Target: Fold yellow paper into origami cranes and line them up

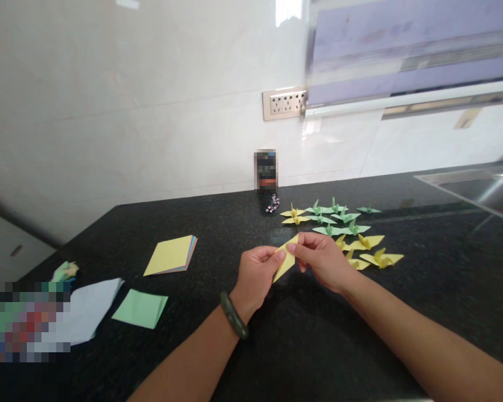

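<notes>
Black stone bench (pixel 276 346) against a pale tiled wall, with a wall socket (pixel 284 103) above its back edge and a steel sink (pixel 482 187) set in at the far right corner

Near the left edge: white sheet (pixel 88 312), green sheet (pixel 140 308), and, further towards the middle, a stack of coloured square papers (pixel 170 255) topped with yellow; small crumpled piece (pixel 66 271) close to the left edge; blurred patch at the near left corner not readable

Towards the back edge, right of centre: flock of finished paper cranes (pixel 343 229), green ones behind, yellow ones nearer, lying close together, some overlapping; small dark blurred object (pixel 265 170) and a string of beads (pixel 272 203) standing just behind them by the wall

Left hand (pixel 255 276), green bangle (pixel 233 315) at the wrist, and right hand (pixel 324 259) raised over the middle of the bench, meeting on a partly folded yellow paper (pixel 285 259)

Paper held clear of the bench, long and pointed, tilted up to the right, just in front of the cranes

Left thumb and fingertips pinched on its lower half; right thumb and forefinger pinched on its upper point, remaining fingers curled beneath

Step judged: mid-fold of a further crane, narrow body formed, neck and wings not yet made

Next move judged to call for a steady left-hand pinch and a sharp, aligned crease pressed by the right fingertips along the point
</notes>
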Demonstrator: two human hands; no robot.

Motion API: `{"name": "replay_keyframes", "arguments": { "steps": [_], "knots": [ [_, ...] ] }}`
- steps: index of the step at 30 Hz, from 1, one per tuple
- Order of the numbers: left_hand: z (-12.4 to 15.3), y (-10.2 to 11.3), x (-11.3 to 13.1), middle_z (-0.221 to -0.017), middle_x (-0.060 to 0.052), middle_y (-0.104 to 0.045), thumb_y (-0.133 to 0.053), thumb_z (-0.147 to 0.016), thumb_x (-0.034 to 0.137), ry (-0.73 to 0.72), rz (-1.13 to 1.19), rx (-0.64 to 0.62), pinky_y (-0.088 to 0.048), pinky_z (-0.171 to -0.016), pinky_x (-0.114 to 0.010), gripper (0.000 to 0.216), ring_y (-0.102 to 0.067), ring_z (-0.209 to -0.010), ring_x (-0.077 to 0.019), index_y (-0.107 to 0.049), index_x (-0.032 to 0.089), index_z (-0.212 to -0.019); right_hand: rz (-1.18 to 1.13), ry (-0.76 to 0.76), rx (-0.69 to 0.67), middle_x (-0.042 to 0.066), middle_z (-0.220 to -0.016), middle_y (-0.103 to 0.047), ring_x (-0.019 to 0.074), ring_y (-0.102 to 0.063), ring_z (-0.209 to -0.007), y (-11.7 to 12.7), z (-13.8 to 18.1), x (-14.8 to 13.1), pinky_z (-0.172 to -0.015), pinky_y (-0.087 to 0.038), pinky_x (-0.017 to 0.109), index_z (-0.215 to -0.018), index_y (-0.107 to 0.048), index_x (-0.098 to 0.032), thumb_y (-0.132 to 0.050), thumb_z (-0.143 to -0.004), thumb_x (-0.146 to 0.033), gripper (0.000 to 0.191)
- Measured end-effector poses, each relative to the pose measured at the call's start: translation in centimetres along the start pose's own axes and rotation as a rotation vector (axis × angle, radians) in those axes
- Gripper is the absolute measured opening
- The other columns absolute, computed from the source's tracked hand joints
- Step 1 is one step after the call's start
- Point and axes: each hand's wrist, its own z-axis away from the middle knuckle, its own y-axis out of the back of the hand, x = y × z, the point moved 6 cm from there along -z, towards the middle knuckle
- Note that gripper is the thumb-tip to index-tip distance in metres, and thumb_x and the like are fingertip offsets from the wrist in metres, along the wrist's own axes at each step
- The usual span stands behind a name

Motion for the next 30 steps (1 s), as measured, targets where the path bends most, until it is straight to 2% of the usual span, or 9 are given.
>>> {"name": "replay_keyframes", "arguments": {
  "steps": [5,10,15,17,23,30],
  "knots": [
    [-0.1,-1.2,-0.7,-0.065,-0.004,-0.065,-0.067,-0.066,0.034,0.092,0.165,-0.148,-0.043,-0.057,-0.022,0.025,-0.057,-0.058,-0.0102,-0.064,0.010,-0.074,0.074,0.020,0.017,-0.003,-0.048,-0.051,0.0070,-0.041,-0.042,0.0,0.0,-0.3,-0.041,-0.031,0.021,-0.054,-0.048,-0.017,-0.065,-0.067,-0.042,0.033],
    [0.0,-1.3,-1.0,-0.063,-0.005,-0.066,-0.071,-0.062,0.027,0.166,0.169,-0.128,-0.045,-0.058,-0.023,0.021,-0.059,-0.056,-0.0108,-0.062,0.009,-0.068,0.068,0.007,0.048,-0.005,-0.046,-0.047,0.0057,-0.040,-0.040,0.2,-0.1,0.1,-0.040,-0.031,0.020,-0.053,-0.047,-0.016,-0.065,-0.067,-0.040,0.033],
    [-0.3,-1.2,-1.2,-0.061,-0.004,-0.065,-0.070,-0.063,0.028,0.147,0.098,-0.168,-0.045,-0.056,-0.023,0.022,-0.059,-0.054,-0.0111,-0.061,0.009,-0.068,0.078,-0.067,-0.039,-0.003,-0.053,-0.054,0.0067,-0.045,-0.042,-0.3,0.0,0.7,-0.040,-0.036,0.020,-0.065,-0.057,-0.014,-0.067,-0.065,-0.037,0.025],
    [-0.4,-1.0,-1.4,-0.060,-0.004,-0.063,-0.069,-0.064,0.029,0.143,0.056,-0.178,-0.044,-0.054,-0.022,0.022,-0.057,-0.053,-0.0102,-0.061,0.009,-0.068,0.104,-0.098,-0.035,-0.003,-0.051,-0.055,0.0067,-0.044,-0.041,-0.2,-0.1,0.8,-0.039,-0.035,0.020,-0.064,-0.058,-0.014,-0.069,-0.062,-0.036,0.025],
    [-0.8,-0.2,-1.4,-0.051,-0.001,-0.059,-0.067,-0.065,0.032,0.155,0.001,-0.076,-0.042,-0.049,-0.020,0.023,-0.053,-0.045,-0.0079,-0.059,0.011,-0.062,-0.046,-0.065,0.162,-0.006,-0.041,-0.047,0.0048,-0.036,-0.034,1.3,-0.7,0.7,-0.035,-0.027,0.020,-0.053,-0.054,-0.014,-0.074,-0.055,-0.035,0.029],
    [-1.2,0.6,-1.5,-0.052,0.000,-0.059,-0.069,-0.062,0.035,0.142,0.172,0.039,-0.043,-0.052,-0.021,0.027,-0.053,-0.046,-0.0074,-0.057,0.012,-0.061,-0.161,-0.045,0.235,-0.006,-0.040,-0.042,0.0054,-0.035,-0.036,2.0,-1.0,0.8,-0.037,-0.027,0.021,-0.053,-0.053,-0.015,-0.075,-0.054,-0.033,0.029]
  ]
}}
